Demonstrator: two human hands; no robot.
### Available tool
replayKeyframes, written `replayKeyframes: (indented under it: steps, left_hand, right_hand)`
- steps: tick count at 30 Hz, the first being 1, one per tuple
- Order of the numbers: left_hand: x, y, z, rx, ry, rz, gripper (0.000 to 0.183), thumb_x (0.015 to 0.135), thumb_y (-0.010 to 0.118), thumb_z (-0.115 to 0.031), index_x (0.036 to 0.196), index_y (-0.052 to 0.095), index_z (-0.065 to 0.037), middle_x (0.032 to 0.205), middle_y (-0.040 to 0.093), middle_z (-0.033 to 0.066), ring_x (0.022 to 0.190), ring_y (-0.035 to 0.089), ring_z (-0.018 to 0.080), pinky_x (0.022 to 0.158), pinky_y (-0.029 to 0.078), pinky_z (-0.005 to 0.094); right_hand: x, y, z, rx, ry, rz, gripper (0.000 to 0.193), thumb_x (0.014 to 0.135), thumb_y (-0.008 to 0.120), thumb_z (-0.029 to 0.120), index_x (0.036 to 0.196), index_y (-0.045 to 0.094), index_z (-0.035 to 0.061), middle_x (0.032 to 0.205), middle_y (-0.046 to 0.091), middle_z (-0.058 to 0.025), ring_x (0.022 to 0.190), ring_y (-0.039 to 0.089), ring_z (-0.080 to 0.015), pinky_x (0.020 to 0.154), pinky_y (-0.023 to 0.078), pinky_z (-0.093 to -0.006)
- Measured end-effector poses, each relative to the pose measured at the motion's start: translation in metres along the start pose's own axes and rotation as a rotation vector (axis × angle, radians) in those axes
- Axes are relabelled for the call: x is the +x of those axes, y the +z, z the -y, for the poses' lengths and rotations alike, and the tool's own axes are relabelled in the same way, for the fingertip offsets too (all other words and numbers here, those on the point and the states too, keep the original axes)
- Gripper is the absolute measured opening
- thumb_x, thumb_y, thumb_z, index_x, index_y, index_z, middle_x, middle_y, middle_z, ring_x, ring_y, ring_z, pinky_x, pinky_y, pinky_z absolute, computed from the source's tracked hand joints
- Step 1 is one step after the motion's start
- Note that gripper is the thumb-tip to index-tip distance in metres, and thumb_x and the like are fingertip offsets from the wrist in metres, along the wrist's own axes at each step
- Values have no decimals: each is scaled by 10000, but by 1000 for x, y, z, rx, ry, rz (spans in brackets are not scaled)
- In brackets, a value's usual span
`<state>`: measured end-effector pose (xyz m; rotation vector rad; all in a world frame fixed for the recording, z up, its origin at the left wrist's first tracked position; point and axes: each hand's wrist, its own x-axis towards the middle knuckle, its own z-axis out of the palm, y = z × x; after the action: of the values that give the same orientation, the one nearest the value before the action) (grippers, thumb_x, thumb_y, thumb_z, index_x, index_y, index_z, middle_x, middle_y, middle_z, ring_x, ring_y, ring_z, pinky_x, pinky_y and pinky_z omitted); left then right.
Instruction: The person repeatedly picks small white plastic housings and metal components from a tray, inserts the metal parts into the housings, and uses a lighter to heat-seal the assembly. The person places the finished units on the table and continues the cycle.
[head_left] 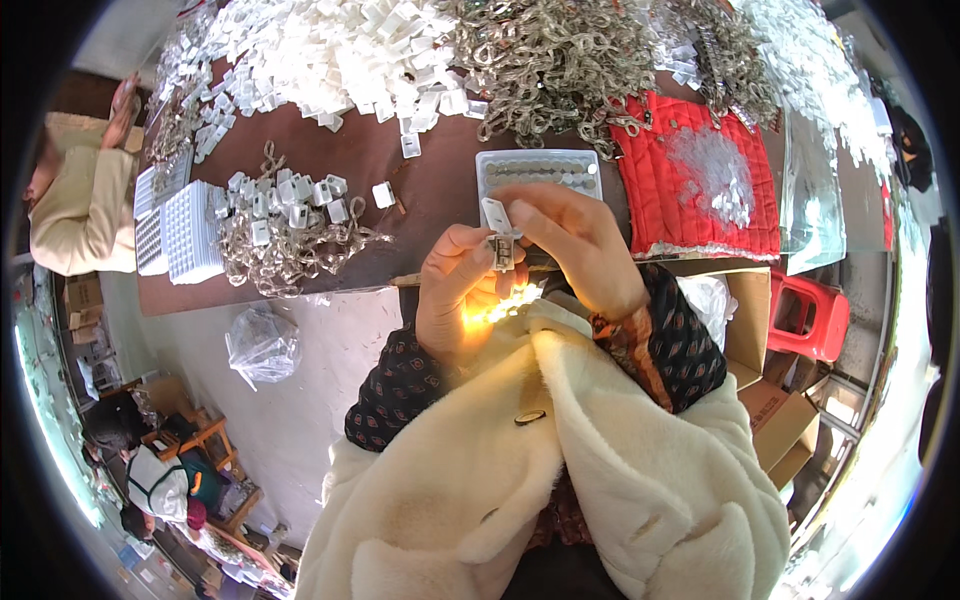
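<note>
Between the thumb and fingers of my left hand (452, 285) is a small battery box (503, 252) with metal showing inside. My right hand (585, 235) closes in from the other side, its fingertips at a small white plastic cover (494, 214) just above the box. Whether the cover touches the box is hard to make out. Warm yellow string lights (512, 302) glow beneath my fingers, close to my white coat. Directly beyond my hands, a pale plastic tray (488, 160) holds rows of round, flat cells, partly covered by my right hand.
On the brown table (425, 180) lie heaps of white plastic cases (340, 50) and coiled clear wire lights (550, 60). Wired boxes (285, 230) and stacked white trays (195, 232) sit left. A red cloth (645, 200) bears clear pieces. Another person's sleeve (95, 200) is at far left.
</note>
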<state>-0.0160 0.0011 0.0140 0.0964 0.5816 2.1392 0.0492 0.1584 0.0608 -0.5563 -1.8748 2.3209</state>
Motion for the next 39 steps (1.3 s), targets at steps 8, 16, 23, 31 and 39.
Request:
replayKeyframes:
  steps: [8,16,23,31,39]
  left_hand:
    - [-2,0,1,18,-19,18,151,976,630,-224,1061,621,-100,990,666,57,766,560,124,777,493,338]
    - [-6,9,1,59,-39,-47,333,988,609,-301,1265,547,-128,1211,604,44,1148,580,208,1002,472,405]
    - [-10,19,10,-33,-90,-70,228,1025,560,-261,1197,575,-112,1206,617,50,1114,603,179,949,500,359]
    - [-1,1,19,-89,-116,139,360,1055,479,-338,1320,508,-96,1271,593,74,1190,564,201,1062,444,386]
    - [8,11,29,139,-80,-135,145,972,629,-219,986,521,-123,892,551,56,805,456,160,730,381,302]
  right_hand:
    - [-1,7,-7,-45,-402,-31,162,871,708,-33,1025,698,17,981,702,-95,894,677,-142,751,564,-276]
    - [5,1,-5,-372,-868,87,273,766,725,-122,1012,705,-7,1082,685,-135,998,655,-302,854,534,-369]
    - [1,6,-11,-351,-913,-54,204,761,702,-109,947,691,-26,986,687,-144,923,663,-301,792,536,-338]
    - [-25,-19,-27,-526,-939,-93,369,761,743,-40,1125,695,-8,1205,662,-176,1017,661,-347,854,541,-427]
    - [-49,-128,-43,-1128,-470,-826,212,867,678,16,1066,730,68,965,676,-134,869,668,-317,747,545,-379]
